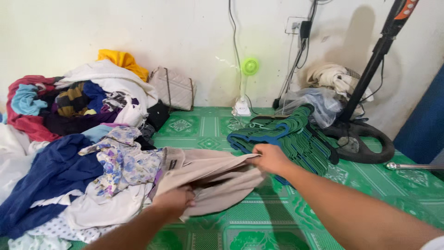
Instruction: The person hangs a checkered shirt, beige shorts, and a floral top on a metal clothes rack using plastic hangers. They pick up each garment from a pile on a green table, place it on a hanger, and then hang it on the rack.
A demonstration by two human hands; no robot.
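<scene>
Seen from the head camera, both hands are gripping a beige garment (210, 178) that is lying across the green patterned mat (277, 217), its small dark label showing near the collar on the left. The left hand (175, 200) is clamped on its near edge, fingers curled under the cloth; the right hand (269, 158) is pinching its far corner, closed tight on the fabric. A pile of clothes (69, 139) is crowding the left side, with a floral piece (122, 159) touching the garment. Just behind the right hand a stack of green and blue hangers (296, 136) is lying. A quilted beige bag (173, 88) is leaning against the wall, a small green fan (247, 83) is standing beside it, and a black fan stand (365, 134) is sitting at right.
</scene>
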